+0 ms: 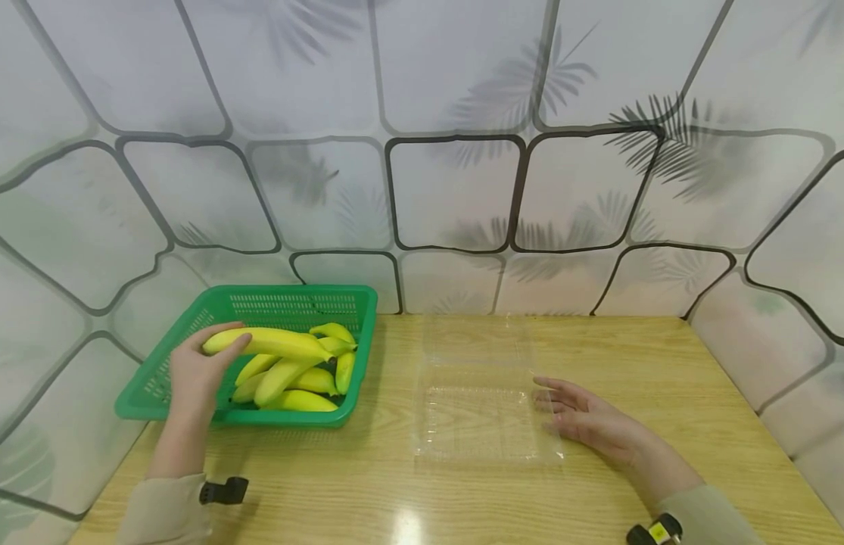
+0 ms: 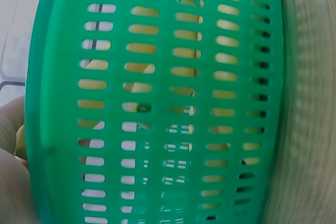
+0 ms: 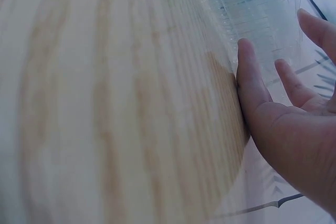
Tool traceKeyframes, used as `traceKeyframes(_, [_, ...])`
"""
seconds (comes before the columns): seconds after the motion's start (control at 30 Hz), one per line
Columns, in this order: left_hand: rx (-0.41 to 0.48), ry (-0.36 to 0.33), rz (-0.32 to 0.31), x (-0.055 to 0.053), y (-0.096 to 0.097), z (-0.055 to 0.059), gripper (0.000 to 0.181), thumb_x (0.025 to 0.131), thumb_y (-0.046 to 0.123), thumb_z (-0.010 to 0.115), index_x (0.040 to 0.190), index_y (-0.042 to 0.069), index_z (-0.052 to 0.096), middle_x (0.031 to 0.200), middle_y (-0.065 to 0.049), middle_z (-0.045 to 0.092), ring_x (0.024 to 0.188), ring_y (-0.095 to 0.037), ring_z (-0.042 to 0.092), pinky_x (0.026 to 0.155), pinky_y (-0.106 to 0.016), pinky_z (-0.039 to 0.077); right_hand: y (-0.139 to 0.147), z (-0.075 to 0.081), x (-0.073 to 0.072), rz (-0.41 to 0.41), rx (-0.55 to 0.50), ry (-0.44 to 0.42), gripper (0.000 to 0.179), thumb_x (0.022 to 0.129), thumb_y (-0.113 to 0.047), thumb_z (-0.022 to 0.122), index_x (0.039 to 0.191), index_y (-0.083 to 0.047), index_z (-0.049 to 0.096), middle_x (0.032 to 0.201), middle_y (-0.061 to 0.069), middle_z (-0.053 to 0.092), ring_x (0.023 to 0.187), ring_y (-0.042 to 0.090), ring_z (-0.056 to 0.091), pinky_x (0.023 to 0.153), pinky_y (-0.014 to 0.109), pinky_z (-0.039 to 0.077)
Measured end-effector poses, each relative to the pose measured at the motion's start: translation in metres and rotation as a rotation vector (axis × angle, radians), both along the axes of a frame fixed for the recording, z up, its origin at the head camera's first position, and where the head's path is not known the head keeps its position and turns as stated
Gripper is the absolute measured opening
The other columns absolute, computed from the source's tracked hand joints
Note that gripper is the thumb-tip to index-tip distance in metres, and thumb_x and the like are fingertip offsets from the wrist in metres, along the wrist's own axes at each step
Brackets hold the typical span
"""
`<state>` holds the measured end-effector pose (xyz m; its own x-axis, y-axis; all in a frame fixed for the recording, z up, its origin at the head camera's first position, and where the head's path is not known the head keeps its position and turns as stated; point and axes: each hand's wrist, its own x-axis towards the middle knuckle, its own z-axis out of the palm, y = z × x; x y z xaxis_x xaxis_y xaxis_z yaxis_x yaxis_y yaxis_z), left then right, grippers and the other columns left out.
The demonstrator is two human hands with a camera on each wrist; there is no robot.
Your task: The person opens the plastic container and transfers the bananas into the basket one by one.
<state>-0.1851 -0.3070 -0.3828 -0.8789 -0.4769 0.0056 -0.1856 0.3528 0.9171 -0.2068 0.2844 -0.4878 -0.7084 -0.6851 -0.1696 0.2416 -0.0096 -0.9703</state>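
In the head view my left hand (image 1: 202,369) grips a yellow banana (image 1: 278,344) by one end, over the green basket (image 1: 359,356). Beneath it several more bananas (image 1: 285,381) lie in the basket. The left wrist view is mostly filled by the basket's slotted wall (image 2: 157,87), with part of the left hand (image 2: 14,182) at its edge. My right hand (image 1: 592,420) is at the right side of a clear plastic clamshell box (image 1: 486,424), its fingers extended and overlapping the rim. The right wrist view shows that hand (image 3: 294,124) with spread fingers beside the clear plastic.
The box's raised lid (image 1: 476,341) extends toward the back of the wooden table (image 1: 633,356). A patterned wall covering (image 1: 456,197) rises behind and at both sides. Bands with small devices (image 1: 656,530) sit on both wrists.
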Motion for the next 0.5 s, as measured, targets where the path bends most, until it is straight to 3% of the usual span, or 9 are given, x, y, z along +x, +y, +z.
traceKeyframes(0.1, [-0.051,-0.027,-0.005,0.000,-0.003,-0.001,0.053,0.098,0.041,0.077,0.142,0.012,0.068,0.117,0.026,0.057,0.100,0.003,0.052,0.077,-0.011,0.052,0.000,-0.001,0.000,0.004,-0.003,0.002,0.065,0.110,-0.004,0.052,0.169,-0.019,0.027,0.154,-0.008,0.042,0.137,0.001,0.051,0.112,0.028,0.054])
traceKeyframes(0.2, [-0.092,-0.045,-0.022,0.000,-0.007,-0.002,0.054,0.099,0.042,0.076,0.142,0.011,0.068,0.131,0.013,0.061,0.111,-0.003,0.053,0.086,-0.018,0.051,0.000,0.000,0.000,0.005,0.000,0.002,0.066,0.110,-0.005,0.052,0.169,-0.020,0.027,0.154,-0.006,0.042,0.137,0.002,0.051,0.112,0.028,0.054])
traceKeyframes(0.37, [-0.150,-0.058,-0.096,0.000,-0.012,-0.005,0.058,0.101,0.041,0.074,0.145,0.004,0.064,0.160,-0.016,0.051,0.137,-0.028,0.047,0.109,-0.050,0.047,0.000,0.000,0.000,0.006,-0.002,0.011,0.066,0.110,-0.004,0.052,0.169,-0.019,0.027,0.155,-0.003,0.042,0.137,0.003,0.052,0.112,0.029,0.054])
traceKeyframes(0.5, [-0.195,-0.101,-0.149,0.000,-0.016,-0.008,0.061,0.102,0.040,0.072,0.148,0.001,0.060,0.166,-0.025,0.042,0.140,-0.043,0.045,0.115,-0.064,0.043,0.000,0.000,0.000,-0.001,0.005,0.010,0.065,0.110,-0.005,0.053,0.169,-0.018,0.027,0.156,-0.001,0.041,0.136,0.003,0.052,0.112,0.029,0.054])
